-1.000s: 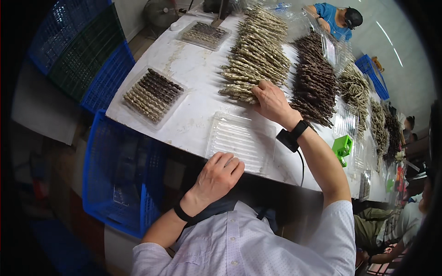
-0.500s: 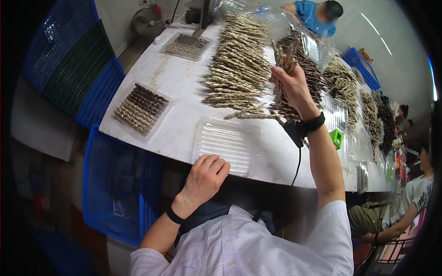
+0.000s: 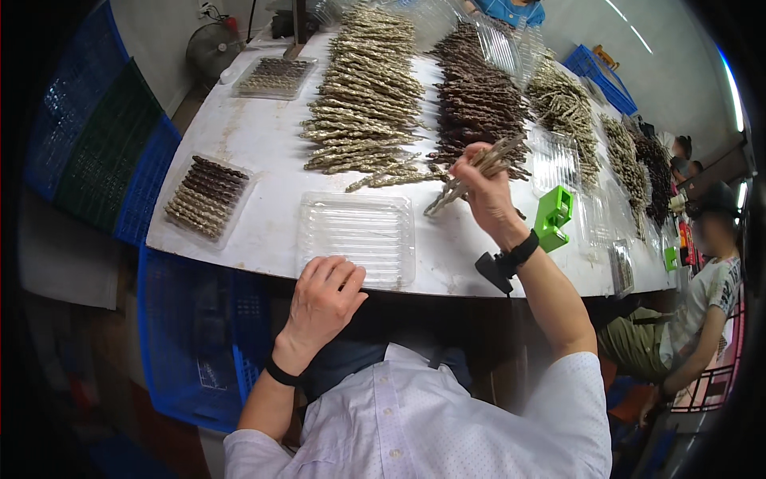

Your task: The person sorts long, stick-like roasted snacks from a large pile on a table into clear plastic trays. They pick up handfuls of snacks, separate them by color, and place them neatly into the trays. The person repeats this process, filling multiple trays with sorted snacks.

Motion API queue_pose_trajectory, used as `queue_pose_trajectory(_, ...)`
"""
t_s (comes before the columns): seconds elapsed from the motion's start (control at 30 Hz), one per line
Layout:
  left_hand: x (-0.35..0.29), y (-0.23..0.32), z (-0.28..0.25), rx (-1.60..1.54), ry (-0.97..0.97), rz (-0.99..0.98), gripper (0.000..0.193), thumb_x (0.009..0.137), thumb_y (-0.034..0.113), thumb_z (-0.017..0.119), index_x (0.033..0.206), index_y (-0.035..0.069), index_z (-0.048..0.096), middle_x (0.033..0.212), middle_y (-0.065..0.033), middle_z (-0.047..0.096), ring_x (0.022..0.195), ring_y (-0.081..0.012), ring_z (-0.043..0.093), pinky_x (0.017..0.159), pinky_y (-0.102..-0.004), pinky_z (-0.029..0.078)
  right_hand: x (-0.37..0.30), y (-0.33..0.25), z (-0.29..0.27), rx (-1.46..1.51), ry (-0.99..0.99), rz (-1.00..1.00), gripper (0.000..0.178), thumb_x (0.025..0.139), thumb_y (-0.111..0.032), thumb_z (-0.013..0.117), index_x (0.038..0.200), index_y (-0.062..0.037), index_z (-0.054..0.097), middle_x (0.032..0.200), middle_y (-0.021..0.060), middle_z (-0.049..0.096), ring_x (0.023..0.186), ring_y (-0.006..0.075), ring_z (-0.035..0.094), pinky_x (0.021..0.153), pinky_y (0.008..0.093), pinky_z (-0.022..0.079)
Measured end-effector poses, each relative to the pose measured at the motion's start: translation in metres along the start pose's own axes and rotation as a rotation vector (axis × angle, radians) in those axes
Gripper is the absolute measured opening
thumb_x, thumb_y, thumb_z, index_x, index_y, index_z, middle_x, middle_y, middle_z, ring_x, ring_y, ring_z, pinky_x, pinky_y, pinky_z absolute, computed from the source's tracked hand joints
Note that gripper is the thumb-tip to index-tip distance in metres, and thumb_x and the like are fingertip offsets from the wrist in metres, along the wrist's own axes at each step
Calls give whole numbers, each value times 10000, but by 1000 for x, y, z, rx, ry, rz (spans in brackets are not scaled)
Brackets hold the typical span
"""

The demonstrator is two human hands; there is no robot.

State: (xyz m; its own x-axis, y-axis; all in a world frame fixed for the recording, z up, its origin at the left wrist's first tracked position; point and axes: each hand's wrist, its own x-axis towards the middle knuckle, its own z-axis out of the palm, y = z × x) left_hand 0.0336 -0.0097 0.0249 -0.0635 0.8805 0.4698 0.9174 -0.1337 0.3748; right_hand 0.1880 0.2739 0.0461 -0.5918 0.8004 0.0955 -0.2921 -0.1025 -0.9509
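Note:
An unfilled clear plastic tray (image 3: 357,227) with ridged grooves lies at the table's front edge. My left hand (image 3: 325,299) rests over its near left edge, fingers loosely bent and thumb apart. To the right, my right hand (image 3: 488,198) is closed around a bundle of thin brownish sticks (image 3: 501,157), held slanted above the table. Behind the tray spreads a long pile of pale gold twisted sticks (image 3: 367,96), with a few loose ones at its near end. Dark brown twisted sticks (image 3: 479,104) are heaped just beyond my right hand.
A filled clear box (image 3: 206,199) lies left, another filled box (image 3: 275,77) farther back. A green tape dispenser (image 3: 553,217) stands by my right wrist. More stick piles (image 3: 568,100) and clear trays line the right. A blue crate (image 3: 191,343) sits below the table; people are across and right.
My right hand has come down toward me from over the dark pile, tilting the bundle. My left hand stays at the tray. The whole view has shifted slightly.

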Motion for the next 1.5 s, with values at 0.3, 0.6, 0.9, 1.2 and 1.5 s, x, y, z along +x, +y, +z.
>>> queue_pose_trajectory(0.3,-7,-4,18,28,171,123,233,716,7,713,946,13,680,957,-98,632,923,-288,623,854,-431,509,-9,-7,-11,-355,-84,44,134,880,-75,730,949,-42,620,814,-12,616,736,58,550,644,235,458)
queue_pose_trajectory(0.6,-4,-12,19,100,211,116,236,734,28,659,966,37,704,935,-64,609,900,-248,597,860,-425,485,-8,-17,9,-679,-177,-71,112,896,-84,713,869,-47,611,732,-36,562,669,54,494,593,241,426)
queue_pose_trajectory(0.9,-11,-13,31,144,316,56,239,756,91,686,990,50,709,932,-47,607,836,-230,585,732,-366,496,-14,-66,87,-810,-592,-8,127,890,-115,681,848,-6,632,654,13,566,606,95,499,546,317,422)
queue_pose_trajectory(1.2,-8,-18,41,109,377,25,176,752,115,663,909,46,705,914,-53,618,879,-243,600,770,-372,515,-12,-21,133,-1205,-972,-65,296,816,-234,745,836,27,608,699,237,602,687,414,602,650,470,471)
queue_pose_trajectory(1.5,-8,-17,49,47,451,2,151,734,72,736,876,36,701,920,-61,628,894,-260,601,761,-383,513,-10,18,149,-1237,-944,108,267,772,-215,727,826,34,650,746,252,645,719,402,647,663,454,495)
